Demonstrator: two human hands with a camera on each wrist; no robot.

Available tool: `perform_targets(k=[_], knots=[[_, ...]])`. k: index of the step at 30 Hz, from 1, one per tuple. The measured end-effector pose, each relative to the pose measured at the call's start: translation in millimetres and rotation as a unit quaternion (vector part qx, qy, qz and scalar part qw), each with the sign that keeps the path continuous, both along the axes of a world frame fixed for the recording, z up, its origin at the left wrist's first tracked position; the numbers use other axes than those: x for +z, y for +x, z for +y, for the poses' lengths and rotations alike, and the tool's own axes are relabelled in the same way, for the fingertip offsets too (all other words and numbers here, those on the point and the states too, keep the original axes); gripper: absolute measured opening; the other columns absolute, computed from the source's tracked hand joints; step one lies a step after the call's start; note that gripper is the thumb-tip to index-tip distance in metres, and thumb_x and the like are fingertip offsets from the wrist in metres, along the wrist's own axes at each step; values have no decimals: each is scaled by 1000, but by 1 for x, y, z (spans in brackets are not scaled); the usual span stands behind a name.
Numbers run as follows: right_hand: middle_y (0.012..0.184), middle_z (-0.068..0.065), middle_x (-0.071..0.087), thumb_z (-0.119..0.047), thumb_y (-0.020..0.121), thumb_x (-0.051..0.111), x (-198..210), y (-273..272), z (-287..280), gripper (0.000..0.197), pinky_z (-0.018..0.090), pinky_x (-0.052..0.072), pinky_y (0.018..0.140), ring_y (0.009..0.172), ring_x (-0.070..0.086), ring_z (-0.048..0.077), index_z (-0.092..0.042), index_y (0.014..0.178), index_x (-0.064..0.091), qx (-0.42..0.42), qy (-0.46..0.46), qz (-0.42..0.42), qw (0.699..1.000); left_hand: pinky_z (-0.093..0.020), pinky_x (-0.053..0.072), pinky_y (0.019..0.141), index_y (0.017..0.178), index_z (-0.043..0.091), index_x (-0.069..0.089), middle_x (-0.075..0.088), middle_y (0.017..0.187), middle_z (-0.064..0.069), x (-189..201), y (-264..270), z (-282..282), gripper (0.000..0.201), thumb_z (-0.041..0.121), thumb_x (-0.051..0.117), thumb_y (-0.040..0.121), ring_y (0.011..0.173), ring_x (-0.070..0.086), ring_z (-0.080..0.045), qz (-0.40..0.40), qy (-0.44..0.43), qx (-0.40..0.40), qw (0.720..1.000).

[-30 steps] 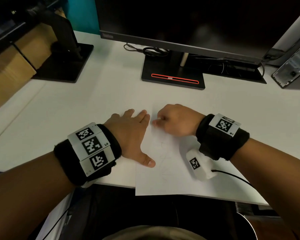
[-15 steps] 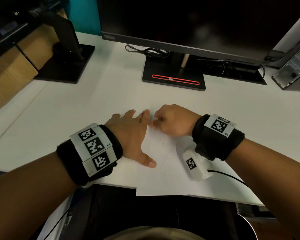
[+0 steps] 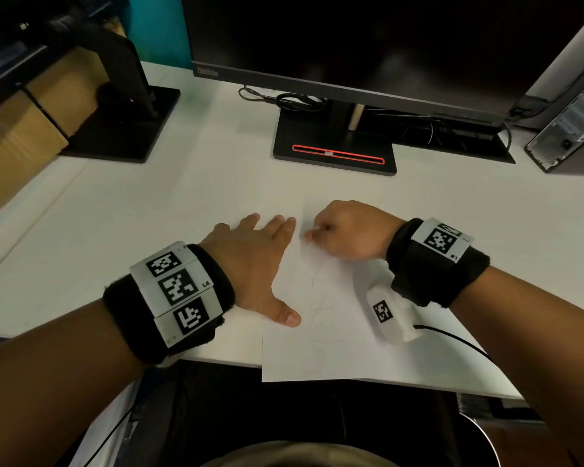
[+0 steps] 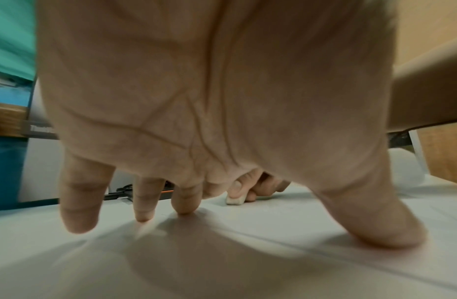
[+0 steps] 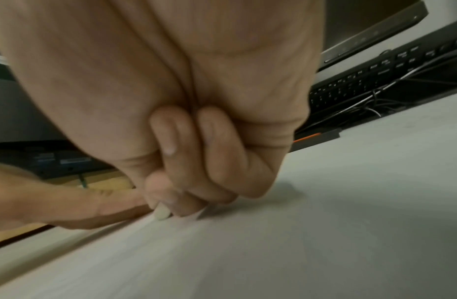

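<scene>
White paper [image 3: 334, 352] lies at the lower centre of the head view, overhanging the desk [image 3: 149, 214] edge. Left hand [image 3: 253, 264] is spread flat, its thumb pinning the sheet's left edge. Right hand [image 3: 348, 232] pinches a small white eraser [image 4: 235, 200] against the sheet's upper left corner. Faint pencil lines [image 3: 321, 305] show mid-sheet, so erasing looks only partly done, with those traces left to rub out. 1 cardboard box [image 3: 21, 153] at the left edge hides any contents.

Dim indoor light, soft shadows under both hands, blurred wrist views, wide-angle bending at edges
</scene>
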State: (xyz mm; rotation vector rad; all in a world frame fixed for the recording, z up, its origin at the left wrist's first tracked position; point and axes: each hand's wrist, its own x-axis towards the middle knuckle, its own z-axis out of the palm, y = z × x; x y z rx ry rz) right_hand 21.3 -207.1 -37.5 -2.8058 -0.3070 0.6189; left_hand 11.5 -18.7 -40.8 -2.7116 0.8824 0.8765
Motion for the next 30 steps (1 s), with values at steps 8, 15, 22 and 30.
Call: perform_targets(k=[8, 15, 22, 30], knots=[[69, 4, 56, -41, 105, 44, -2, -1, -6, 49, 31, 39, 62, 65, 51, 19, -11, 68, 54, -14, 8, 14, 1000, -55, 15, 121, 156, 27, -21, -23, 165, 1, 2, 0, -3, 136, 88, 59, 65, 153, -12, -29, 6, 20, -2, 1000], [67, 4, 56, -43, 103, 47, -2, -9, -17, 48, 31, 43, 62, 62, 51, 19, -12, 67, 54, -9, 14, 30, 999, -55, 17, 120, 156, 27, -20, -23, 165, -1, 4, 0, -7, 136, 87, 60, 66, 153, -11, -31, 5, 36, -3, 999], [68, 3, 55, -43, 104, 46, -4, -16, -17, 48, 35, 43, 67, 65, 50, 19, -10, 69, 53, 18, 14, 25, 999, -55, 17, 120, 157, 26, -20, -22, 165, -2, 5, 0, -10, 136, 86, 62, 66, 153, -10, -32, 7, 46, -2, 999], [69, 1, 56, -43, 103, 47, -5, -21, -22, 46, 32, 41, 64, 66, 51, 17, -11, 71, 56, 11, 15, 25, 1000, -55, 21, 120, 157, 25, -18, -20, 166, -3, 6, 0, -13, 137, 85, 64, 66, 153, -8, -33, 5, 47, 2, 999]])
